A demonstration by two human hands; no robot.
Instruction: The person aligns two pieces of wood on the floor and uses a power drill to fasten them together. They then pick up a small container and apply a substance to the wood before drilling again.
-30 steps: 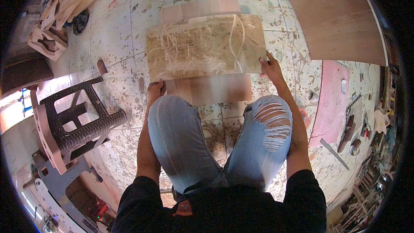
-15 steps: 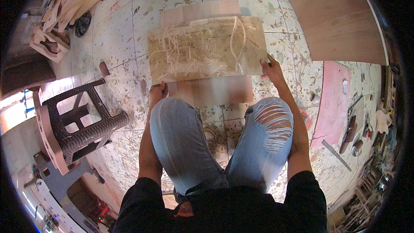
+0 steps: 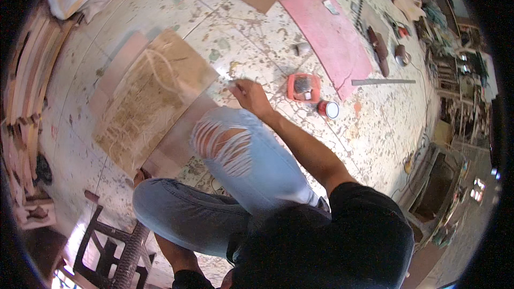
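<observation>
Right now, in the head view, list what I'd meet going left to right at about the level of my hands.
Stacked wood strips → worn, scratched board → right hand → orange-red tub → red can with a pale top.

This is a workshop, evidently for wood. Long wooden strips (image 3: 44, 61) are stacked at the left, a flat board (image 3: 155, 96) lies over the tile floor (image 3: 369, 136) (thoroughly spotted), and clutter (image 3: 452, 88) crowds the right.
</observation>
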